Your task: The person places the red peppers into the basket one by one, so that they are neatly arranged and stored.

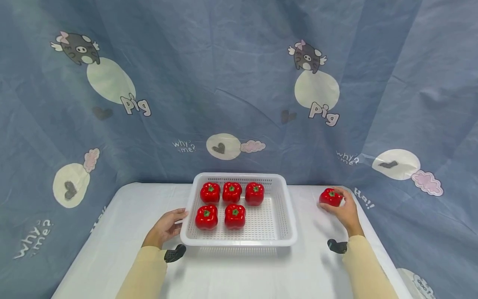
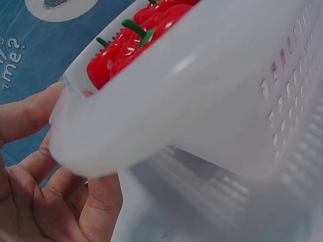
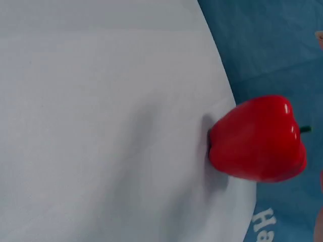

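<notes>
My left hand (image 1: 169, 225) is at the left side of a white plastic basket (image 1: 239, 242), its thumb on the rim and its fingers curled beneath it in the left wrist view. Several red bell peppers with green stems stand in the basket, among them a front-left pepper (image 1: 206, 217) and a back-right pepper (image 1: 254, 193). Another red bell pepper (image 1: 330, 197) stands on the table at the far right. Around it my right hand (image 1: 345, 209) spreads thumb and fingers. The right wrist view shows this pepper (image 3: 257, 138) whole, with fingertips (image 3: 318, 222) at the frame's edge, apart from it.
A white table (image 1: 123, 232) carries the basket and the lone pepper, which stands near the table's right edge. Behind hangs a blue curtain (image 1: 239, 83) printed with pigs and words. Inside the basket, its right part (image 1: 274, 220) shows bare mesh floor.
</notes>
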### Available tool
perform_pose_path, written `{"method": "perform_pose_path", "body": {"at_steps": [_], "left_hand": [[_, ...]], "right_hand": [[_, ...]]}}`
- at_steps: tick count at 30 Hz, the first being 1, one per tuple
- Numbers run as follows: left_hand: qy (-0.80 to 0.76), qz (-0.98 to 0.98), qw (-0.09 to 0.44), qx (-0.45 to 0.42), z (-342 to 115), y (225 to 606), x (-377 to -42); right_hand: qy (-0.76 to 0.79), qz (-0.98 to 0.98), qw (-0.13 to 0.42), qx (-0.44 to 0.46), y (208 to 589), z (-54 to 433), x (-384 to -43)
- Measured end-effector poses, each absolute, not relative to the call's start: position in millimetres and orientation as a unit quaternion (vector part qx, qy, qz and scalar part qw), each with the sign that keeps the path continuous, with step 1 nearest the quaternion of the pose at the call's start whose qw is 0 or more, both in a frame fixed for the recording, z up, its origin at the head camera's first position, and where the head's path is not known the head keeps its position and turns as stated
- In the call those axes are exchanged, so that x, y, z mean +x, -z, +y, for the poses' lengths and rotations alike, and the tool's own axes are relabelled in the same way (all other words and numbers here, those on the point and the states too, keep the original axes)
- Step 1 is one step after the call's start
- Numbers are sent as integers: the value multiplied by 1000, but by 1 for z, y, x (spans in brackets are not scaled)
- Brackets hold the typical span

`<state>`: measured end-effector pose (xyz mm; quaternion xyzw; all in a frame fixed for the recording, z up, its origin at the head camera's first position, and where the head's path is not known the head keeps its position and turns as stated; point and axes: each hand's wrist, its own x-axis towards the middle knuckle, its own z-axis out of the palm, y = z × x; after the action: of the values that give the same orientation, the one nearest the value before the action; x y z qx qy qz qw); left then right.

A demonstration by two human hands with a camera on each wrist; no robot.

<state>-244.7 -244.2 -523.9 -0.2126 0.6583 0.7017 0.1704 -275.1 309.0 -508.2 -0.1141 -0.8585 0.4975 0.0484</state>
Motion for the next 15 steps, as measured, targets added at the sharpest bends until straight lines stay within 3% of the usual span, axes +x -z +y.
{"method": "perform_pose_path", "body": {"at_steps": [6,15], "left_hand": [[-699,662,169,-211,-244,525,-245],[-702,662,169,-203,-243,523,-246]], "right_hand": [[-514,-840,71,-162,527,324,-285],[-526,-823,91,-194,602,370,-329]]}}
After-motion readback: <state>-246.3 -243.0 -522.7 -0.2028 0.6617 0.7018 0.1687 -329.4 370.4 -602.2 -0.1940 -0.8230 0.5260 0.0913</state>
